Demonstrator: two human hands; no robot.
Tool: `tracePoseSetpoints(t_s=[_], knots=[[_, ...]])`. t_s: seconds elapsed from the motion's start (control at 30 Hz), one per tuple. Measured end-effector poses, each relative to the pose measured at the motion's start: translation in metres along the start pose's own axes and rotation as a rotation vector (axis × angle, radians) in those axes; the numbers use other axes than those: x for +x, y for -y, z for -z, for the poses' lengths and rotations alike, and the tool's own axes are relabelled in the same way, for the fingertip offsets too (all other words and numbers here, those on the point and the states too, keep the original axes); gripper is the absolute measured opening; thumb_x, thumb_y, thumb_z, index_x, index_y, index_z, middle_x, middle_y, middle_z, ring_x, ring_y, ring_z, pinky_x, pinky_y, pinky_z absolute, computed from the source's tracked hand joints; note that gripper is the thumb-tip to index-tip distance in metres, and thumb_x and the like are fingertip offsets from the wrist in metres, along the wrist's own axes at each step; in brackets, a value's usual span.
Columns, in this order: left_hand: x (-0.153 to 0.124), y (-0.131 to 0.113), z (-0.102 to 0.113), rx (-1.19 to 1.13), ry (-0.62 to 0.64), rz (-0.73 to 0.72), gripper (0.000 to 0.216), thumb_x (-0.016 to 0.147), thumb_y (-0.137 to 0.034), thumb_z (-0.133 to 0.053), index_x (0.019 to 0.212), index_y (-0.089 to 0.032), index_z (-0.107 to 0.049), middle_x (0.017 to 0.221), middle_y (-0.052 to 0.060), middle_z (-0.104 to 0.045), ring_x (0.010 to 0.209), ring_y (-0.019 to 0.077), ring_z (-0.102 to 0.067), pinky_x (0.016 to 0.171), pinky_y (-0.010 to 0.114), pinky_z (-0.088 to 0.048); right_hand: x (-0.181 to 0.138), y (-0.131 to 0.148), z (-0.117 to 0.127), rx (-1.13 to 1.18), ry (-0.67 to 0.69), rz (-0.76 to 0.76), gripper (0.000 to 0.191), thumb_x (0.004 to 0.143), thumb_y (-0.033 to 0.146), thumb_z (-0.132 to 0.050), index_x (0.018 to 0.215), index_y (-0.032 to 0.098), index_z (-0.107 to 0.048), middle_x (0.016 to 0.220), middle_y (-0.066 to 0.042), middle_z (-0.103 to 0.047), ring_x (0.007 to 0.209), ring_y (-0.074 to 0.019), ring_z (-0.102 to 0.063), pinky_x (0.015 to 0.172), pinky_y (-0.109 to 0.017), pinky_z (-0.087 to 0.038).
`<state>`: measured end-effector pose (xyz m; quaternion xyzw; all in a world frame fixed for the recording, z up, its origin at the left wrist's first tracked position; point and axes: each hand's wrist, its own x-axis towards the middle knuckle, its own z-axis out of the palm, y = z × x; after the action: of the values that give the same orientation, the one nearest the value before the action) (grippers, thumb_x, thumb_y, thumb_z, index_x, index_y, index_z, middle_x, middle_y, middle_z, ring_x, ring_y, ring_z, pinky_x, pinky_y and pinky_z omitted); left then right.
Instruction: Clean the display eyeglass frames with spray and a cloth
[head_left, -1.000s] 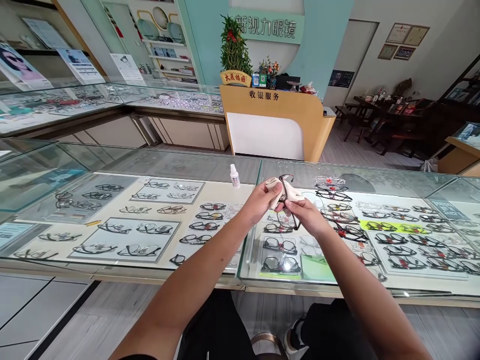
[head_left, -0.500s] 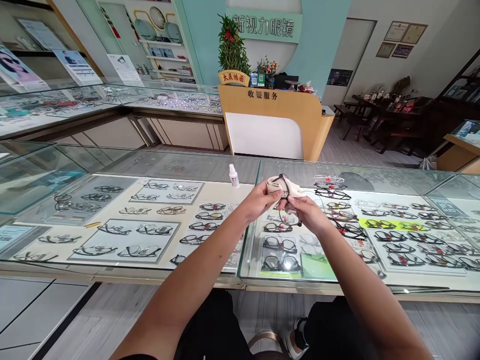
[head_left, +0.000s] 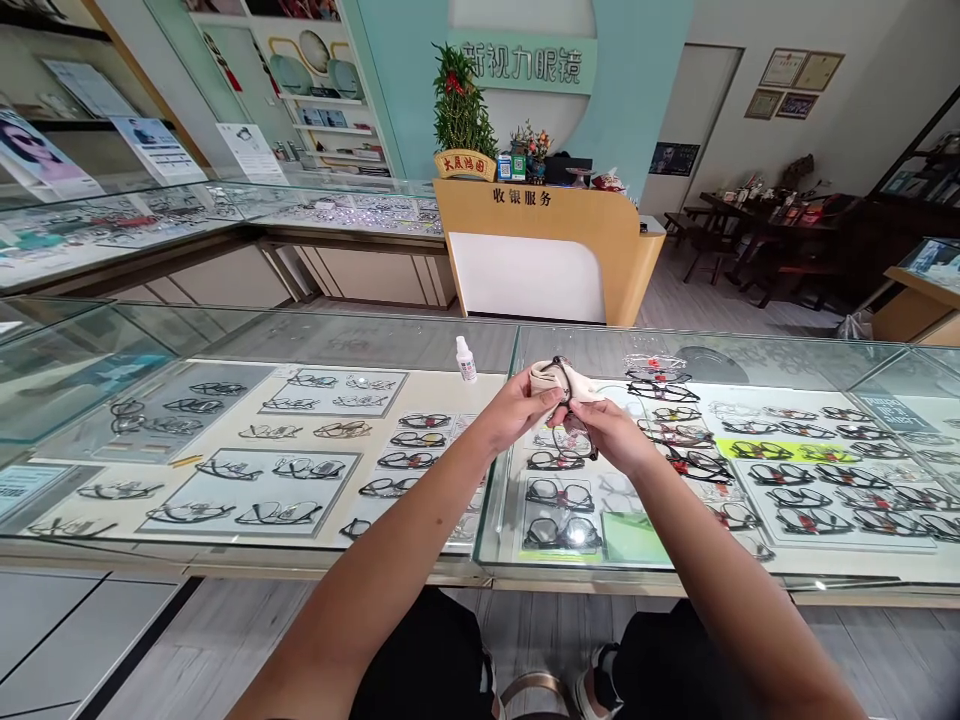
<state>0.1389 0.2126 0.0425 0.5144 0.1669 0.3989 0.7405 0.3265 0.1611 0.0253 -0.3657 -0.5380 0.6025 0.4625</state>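
Two-handed grip on glasses [head_left: 574,437] and cloth [head_left: 545,374], right hand [head_left: 611,430] opposite, thumb of left hand [head_left: 519,406] lower than before.

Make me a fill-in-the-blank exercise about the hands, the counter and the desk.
The left hand holds a cream ____ against dark glasses.
A white ____ stands on the counter.
It stands to the ____ of the right hand.
A leafy ____ stands on the desk.
Missing words: cloth; bottle; left; plant.
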Motion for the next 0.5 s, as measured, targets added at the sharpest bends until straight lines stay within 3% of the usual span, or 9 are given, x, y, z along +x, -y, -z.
tracePoseSetpoints(t_s=[0.23, 0.5], knots=[[0.0, 0.0009, 0.003, 0.002, -0.007, 0.009, 0.066, 0.082, -0.04, -0.093, 0.136, -0.014, -0.064, 0.076, -0.002, -0.066, 0.057, 0.0107, -0.059, 0.065, 0.029, -0.044, 0.0015, 0.0017, -0.005, 0.08, 0.019, -0.01, 0.047, 0.086, 0.066, -0.081, 0.085, 0.019, -0.084, 0.081, -0.006, -0.069, 0.075, -0.0183, -0.051, 0.072, -0.033, -0.041], [0.0009, 0.0017, 0.0046, 0.0, -0.023, 0.015, 0.059, 0.082, -0.04, -0.093, 0.129, -0.014, -0.067, 0.076, -0.001, -0.068, 0.055, 0.0105, -0.059, 0.062, 0.028, -0.043, 0.0024, 0.0013, -0.0062, 0.072, 0.017, -0.002, 0.047, 0.086, 0.066, -0.081, 0.083, 0.019, -0.083, 0.083, -0.006, -0.068, 0.076, -0.0179, -0.049, 0.074, -0.033, -0.039]])
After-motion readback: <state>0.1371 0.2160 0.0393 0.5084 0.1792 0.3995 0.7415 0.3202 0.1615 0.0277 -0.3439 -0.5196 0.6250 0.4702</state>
